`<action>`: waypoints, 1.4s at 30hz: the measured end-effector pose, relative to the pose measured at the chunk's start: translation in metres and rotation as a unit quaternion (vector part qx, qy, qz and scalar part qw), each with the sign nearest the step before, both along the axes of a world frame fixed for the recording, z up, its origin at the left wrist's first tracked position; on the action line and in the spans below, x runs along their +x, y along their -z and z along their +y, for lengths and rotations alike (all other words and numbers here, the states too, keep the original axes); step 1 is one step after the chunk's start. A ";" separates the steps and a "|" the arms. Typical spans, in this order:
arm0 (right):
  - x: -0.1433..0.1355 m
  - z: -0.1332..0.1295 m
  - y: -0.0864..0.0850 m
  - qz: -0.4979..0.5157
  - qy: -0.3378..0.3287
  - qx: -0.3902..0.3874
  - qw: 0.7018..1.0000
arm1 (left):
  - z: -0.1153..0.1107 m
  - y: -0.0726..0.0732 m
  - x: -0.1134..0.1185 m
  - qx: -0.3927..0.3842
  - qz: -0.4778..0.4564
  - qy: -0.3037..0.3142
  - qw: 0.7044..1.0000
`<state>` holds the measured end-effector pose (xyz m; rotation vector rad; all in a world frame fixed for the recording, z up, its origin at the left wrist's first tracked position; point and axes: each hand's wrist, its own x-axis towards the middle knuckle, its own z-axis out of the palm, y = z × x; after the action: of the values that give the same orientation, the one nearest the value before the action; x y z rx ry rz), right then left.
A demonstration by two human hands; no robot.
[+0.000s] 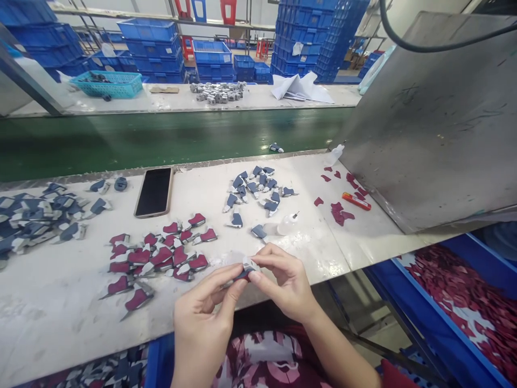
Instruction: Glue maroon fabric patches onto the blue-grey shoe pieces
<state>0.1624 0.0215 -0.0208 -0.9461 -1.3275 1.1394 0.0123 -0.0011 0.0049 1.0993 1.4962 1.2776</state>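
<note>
Between my two hands, over the table's near edge, is a small grey and maroon part [249, 265]. My left hand [212, 302] pinches it from the left with thumb and fingers. From the right, my right hand [285, 277] grips it by its pale end. A pile of maroon and grey parts [161, 254] lies left of my hands. Beyond them are blue and white parts [258, 188]. A small clear bottle with a thin dark tip [287, 223] lies near one blue part. Loose maroon pieces [338, 213] are scattered to the right.
A phone [154, 192] and a blue-grey pile [40, 215] are at left. A green conveyor [173, 134] runs behind. An orange marker [356, 201] lies near a large metal panel [440, 118]. A blue bin [448, 328] of maroon pieces stands lower right.
</note>
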 end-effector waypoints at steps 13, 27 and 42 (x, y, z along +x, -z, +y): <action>-0.009 -0.007 0.005 -0.015 0.048 0.017 0.999 | -0.004 0.004 0.008 0.065 0.016 -0.017 0.998; -0.011 0.003 0.007 -0.010 0.029 -0.004 1.000 | -0.004 0.011 0.016 0.129 0.135 -0.068 0.980; -0.012 0.009 0.008 -0.061 -0.017 -0.071 0.995 | 0.007 0.019 -0.016 0.156 0.218 0.027 0.963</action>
<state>0.1508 0.0310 -0.0290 -1.1158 -1.3794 1.2302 -0.0041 0.0056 -0.0141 1.7045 1.5941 1.3189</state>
